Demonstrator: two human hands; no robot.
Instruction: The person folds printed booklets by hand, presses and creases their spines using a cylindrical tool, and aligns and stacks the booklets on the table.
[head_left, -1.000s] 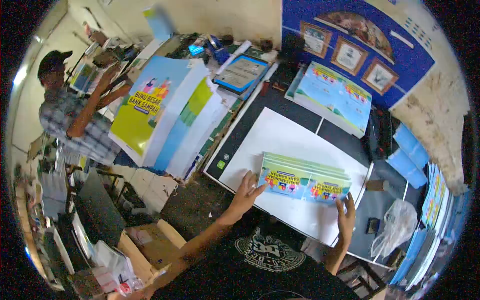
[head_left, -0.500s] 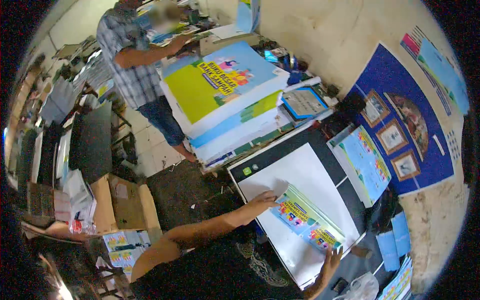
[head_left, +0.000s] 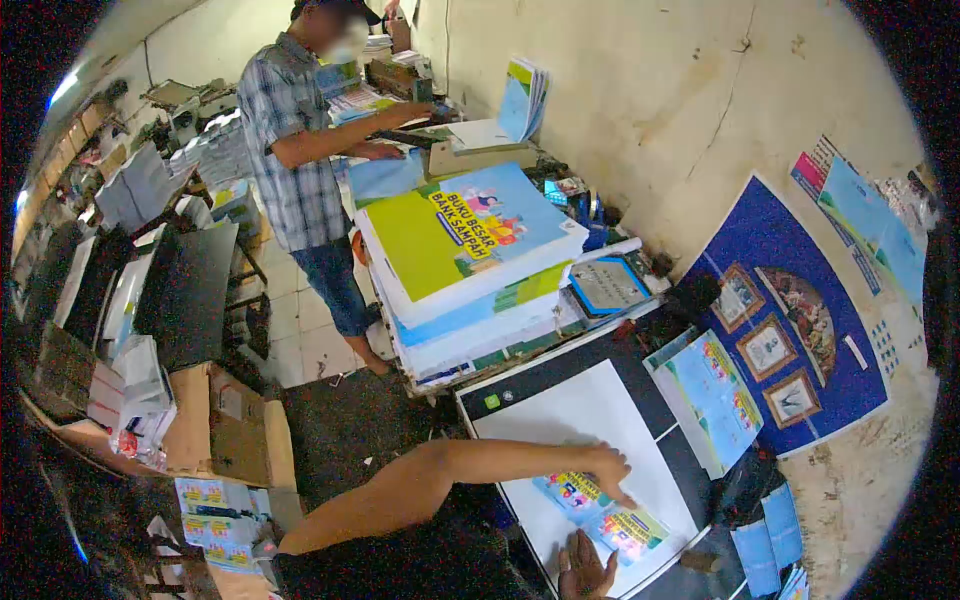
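A printed booklet sheet (head_left: 575,495) in yellow, blue and green lies on a large white sheet (head_left: 560,420) on the dark-topped table. My left hand (head_left: 608,470) reaches across its upper part, fingers stretched over the print, and covers some of it. Contact with the paper seems likely, but pressure cannot be judged. Beside the booklet's lower edge, my right hand (head_left: 585,572) is open, palm turned up and fingers apart, with nothing visible in it.
A tall stack of large printed covers (head_left: 480,225) stands beyond the table. A co-worker (head_left: 300,150) in a checked shirt stands behind it. More printed sheets (head_left: 705,400) lie at the right, near a blue wall board (head_left: 800,300). A cardboard box (head_left: 235,420) sits at left.
My left hand has moved right, from the booklet's upper left edge to over its print. My right hand has shifted left and turned palm up. The camera view has tilted upward.
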